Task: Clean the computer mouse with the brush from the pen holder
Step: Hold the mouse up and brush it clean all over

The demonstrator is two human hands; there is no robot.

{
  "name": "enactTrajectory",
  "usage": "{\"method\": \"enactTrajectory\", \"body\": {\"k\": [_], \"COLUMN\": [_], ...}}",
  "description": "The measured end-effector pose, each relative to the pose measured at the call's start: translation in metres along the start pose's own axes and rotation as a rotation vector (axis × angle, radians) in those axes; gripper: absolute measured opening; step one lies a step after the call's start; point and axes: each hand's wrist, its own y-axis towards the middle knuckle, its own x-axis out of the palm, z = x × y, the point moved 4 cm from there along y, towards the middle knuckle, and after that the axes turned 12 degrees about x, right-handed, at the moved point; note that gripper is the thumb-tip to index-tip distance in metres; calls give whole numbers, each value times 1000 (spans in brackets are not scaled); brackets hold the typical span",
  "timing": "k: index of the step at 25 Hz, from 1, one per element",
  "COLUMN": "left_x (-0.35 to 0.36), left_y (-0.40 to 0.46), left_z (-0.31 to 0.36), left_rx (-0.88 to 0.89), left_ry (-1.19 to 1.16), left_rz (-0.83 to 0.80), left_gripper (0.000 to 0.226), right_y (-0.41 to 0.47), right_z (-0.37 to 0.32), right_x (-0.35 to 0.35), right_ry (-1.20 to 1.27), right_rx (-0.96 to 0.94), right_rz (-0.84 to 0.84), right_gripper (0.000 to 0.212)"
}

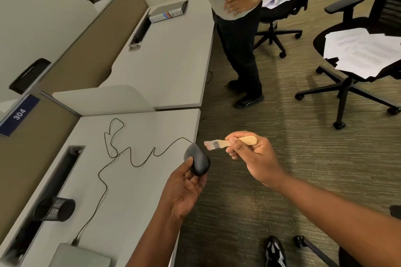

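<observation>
The computer mouse (198, 161), dark grey and wired, sat cradled in the left hand (184, 188), lifted off the desk (130, 191) just past its right edge, over the carpet. The thumb pressed against the mouse's left flank and the fingers curled under and around its rear, so the hand was closed about the body while the top shell stayed exposed. Its thin black cable (121, 154) trailed from the front of the mouse back across the desk in loose loops and ran down to a plug beside a grey laptop (80, 256) at the near edge. The right hand (253, 158) pinched the pale wooden handle of the brush (230, 143) between thumb and bent fingers, the handle's end poking out past the knuckles. The bristles pointed left toward the mouse and hung just beside its front upper edge, a narrow gap showing between them. The black mesh pen holder (54, 209) stood on the desk's left side by the cable slot, well apart from both hands. Another person (234, 28) stood beyond the desk, near office chairs (351, 84) loaded with loose papers.
</observation>
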Motion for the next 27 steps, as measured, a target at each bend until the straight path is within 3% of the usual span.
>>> {"method": "enactTrajectory", "body": {"k": [10,17,23,27], "left_x": [2,9,7,4], "left_y": [-1,-3,-2,-1], "left_z": [-1,1,-2,-3], "left_rx": [42,41,23,25], "left_ry": [15,-59,-56,-62], "left_rz": [75,37,38,36], "left_gripper": [45,72,61,69], "right_y": [-7,2,1,2], "right_z": [11,8,12,7], "right_x": [7,-1,-2,-4], "right_ry": [-43,78,38,68], "right_rx": [119,58,171,128], "right_rz": [-98,108,22,38], "right_gripper": [16,12,22,20]}}
